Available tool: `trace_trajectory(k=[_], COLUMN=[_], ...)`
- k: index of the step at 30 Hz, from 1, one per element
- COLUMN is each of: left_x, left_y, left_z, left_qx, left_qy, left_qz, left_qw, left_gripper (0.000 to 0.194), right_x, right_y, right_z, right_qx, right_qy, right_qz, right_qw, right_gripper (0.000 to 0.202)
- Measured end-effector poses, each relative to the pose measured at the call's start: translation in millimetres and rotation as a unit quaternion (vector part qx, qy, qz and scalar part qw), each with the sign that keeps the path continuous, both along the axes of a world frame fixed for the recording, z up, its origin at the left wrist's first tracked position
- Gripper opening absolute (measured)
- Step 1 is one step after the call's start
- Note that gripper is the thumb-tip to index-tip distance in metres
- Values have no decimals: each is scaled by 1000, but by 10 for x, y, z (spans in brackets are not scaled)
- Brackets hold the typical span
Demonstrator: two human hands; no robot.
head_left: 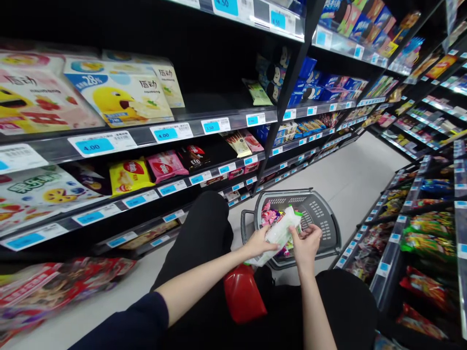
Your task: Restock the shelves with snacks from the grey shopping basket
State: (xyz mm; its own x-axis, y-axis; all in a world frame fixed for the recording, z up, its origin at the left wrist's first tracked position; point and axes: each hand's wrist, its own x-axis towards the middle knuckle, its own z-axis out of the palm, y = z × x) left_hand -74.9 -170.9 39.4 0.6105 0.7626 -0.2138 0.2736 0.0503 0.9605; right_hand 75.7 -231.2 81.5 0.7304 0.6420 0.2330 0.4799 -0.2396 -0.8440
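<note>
While the left hand (260, 241) is pinching a white-and-green plastic packet (281, 232) over the grey slotted plastic basket (324, 214), the right hand (305, 240) is resting curled at the packet's edge, pinch unclear, this handling step probably needing steady left support next.

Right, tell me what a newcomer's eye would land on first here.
Probably the whitish package stands out first, held over the colourful packets in the grey basket. Next, perhaps, the glossy red object between the person's legs, bright against black trousers. Then the white box with its yellow cartoon face, on a shelf at upper left.
</note>
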Motion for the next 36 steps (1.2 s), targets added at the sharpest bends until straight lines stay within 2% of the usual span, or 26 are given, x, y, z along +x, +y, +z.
trace_trajectory(k=[2,4,8,11,14,17,19,21,24,27,31,34,36], left_x=[0,7,34,46,57,75,83,80,54,26,19,20,12], left_y=[-22,-61,-132,-151,-148,-125,-98,-68,-36,-28,-43,-54,-50], left_z=[4,17,43,31,-24,-90,-113,-113,-93,-69,-31,6,35], left_qx=[42,59,72,78,56,-10,-60,-77,-32,11,45,84,105], left_qy=[46,69,89,87,46,-61,-139,-157,-76,-23,-11,28,59], left_qz=[3,8,24,30,24,6,-19,-27,-1,-8,-21,-17,-19], left_qw=[998,996,993,993,997,998,988,984,997,1000,999,996,993], left_gripper=[80,79,75,73,67,62,67,77,87,83,81,82,81], right_x=[-62,-119,-184,-173,-105,-27,-2,-4,-33,-58,-70,-23,46], right_y=[13,38,110,145,146,124,108,102,114,140,144,119,104], right_z=[14,34,74,80,56,11,-25,-58,-103,-142,-130,-55,-15], right_qx=[-71,-148,-287,-324,-263,-120,-35,9,-12,-44,-43,-74,-73], right_qy=[-94,-153,-260,-277,-219,-123,-50,11,20,17,40,-24,-45], right_qz=[20,52,38,20,31,74,93,94,54,19,20,6,33], right_qw=[993,976,921,904,939,982,994,995,998,999,998,997,996], right_gripper=[35,25,24,23,25,30,33,34,33,33,36,33,31])
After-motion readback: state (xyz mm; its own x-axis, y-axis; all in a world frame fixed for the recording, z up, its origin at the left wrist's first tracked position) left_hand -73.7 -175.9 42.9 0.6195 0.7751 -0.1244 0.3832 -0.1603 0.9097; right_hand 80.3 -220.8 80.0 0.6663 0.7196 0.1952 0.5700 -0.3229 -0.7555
